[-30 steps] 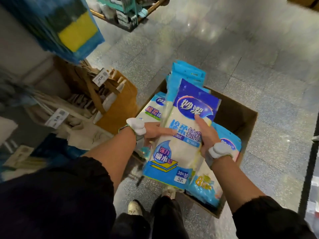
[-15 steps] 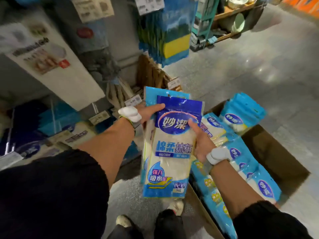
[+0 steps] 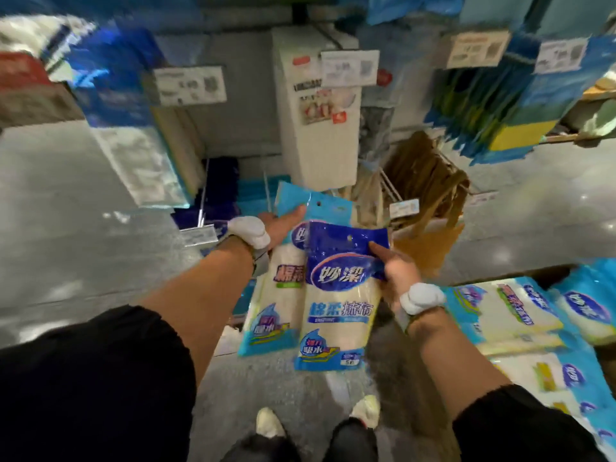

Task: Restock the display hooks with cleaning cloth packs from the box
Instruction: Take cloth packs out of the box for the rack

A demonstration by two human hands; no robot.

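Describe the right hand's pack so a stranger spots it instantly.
Below the tall white hanging item, both hands hold cloth packs. The right hand pinches the front pack. Its header is dark blue; the left hand's rear pack has a light blue one.

The front pack (image 3: 340,305) is covering the right side of the rear pack (image 3: 276,295), hiding part of its print. The left hand (image 3: 281,225) is holding the rear pack near its top, thumb in front, fingers lying out of sight behind it. The right hand (image 3: 396,275) is pinching the front pack's right edge the same way, fingers hidden behind the film. Above the front pack, the price tags (image 3: 190,85) are smearing into blur, their print unreadable. Right of the front pack, the box (image 3: 553,273) and its stacked packs (image 3: 510,311) are running off the picture's edge, so their number cannot be told. Below it, 2 black sleeves (image 3: 93,388) are being cut by the bottom edge.
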